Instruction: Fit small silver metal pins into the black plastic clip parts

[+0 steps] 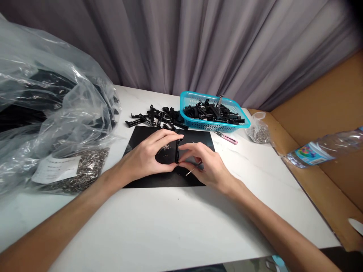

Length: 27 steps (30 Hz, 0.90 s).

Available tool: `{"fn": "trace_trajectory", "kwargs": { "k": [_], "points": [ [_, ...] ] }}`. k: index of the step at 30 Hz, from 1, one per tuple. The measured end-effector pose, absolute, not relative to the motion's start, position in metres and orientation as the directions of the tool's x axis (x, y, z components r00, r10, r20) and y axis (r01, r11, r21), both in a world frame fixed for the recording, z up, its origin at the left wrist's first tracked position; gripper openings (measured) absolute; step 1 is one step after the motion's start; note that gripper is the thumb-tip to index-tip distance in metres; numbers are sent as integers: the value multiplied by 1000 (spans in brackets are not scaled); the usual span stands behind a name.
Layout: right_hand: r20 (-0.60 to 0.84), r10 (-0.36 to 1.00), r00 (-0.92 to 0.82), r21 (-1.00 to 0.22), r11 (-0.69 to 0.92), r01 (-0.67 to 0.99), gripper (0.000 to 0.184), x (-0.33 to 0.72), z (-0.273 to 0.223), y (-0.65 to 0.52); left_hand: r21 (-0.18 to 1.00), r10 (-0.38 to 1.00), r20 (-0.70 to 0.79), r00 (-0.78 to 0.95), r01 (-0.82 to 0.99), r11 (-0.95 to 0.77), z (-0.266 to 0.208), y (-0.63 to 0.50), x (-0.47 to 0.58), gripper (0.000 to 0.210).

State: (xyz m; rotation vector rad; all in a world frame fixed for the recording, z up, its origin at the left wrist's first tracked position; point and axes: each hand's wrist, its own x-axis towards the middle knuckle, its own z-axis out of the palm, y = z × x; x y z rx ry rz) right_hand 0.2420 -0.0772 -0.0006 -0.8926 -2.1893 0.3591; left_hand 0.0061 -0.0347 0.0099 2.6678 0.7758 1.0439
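My left hand (149, 153) is closed on a narrow black plastic part (177, 151), pinching its far and near ends between fingertips and thumb. The part stands lengthwise above a black mat (141, 179). My right hand (208, 164) meets the same part from the right, fingertips against its side and near end. A thin metal rod (189, 172) pokes out from under the right fingers; its other end is hidden by them. Small pale metal pieces (164, 147) lie scattered on the mat behind the left fingers.
Behind the mat are a pile of black plastic parts (159, 116) and a blue basket (241, 122) full of them. A pink-handled cutter (228, 139) and a bag of metal bits (259, 132) lie right. Large plastic bags (85, 94) crowd the left; a bottle (326, 149) is far right.
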Motion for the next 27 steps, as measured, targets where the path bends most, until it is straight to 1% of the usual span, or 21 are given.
{"fn": "trace_trajectory", "kwargs": {
  "k": [3,8,10,13,16,18,20,23,27],
  "points": [
    [509,723,-466,-541,691,480,34,242,-2,-78,342,534,586,610,411,-845,11,-35,6,67],
    [552,710,-437,-493,701,516,35,238,2,-83,350,549,592,590,425,-835,14,-36,6,68],
    [569,716,-404,-500,691,522,34,234,3,-86,349,552,595,585,431,-832,14,-36,6,67],
    [575,755,-314,-556,643,527,36,228,2,-92,348,556,596,579,438,-829,15,-35,6,67],
    [559,810,-178,-639,558,530,38,221,-1,-98,347,560,600,572,444,-826,15,-36,6,68],
    [576,807,-128,-644,545,537,36,218,-2,-100,348,563,601,567,449,-823,14,-36,7,66],
    [631,762,-143,-581,587,564,33,218,-2,-100,352,567,600,565,449,-821,14,-37,7,66],
    [709,668,-228,-435,668,603,33,222,0,-97,365,577,596,559,451,-814,13,-37,8,66],
    [756,551,-354,-244,738,629,37,229,4,-91,354,567,612,551,451,-820,14,-35,7,66]
  ]
}}
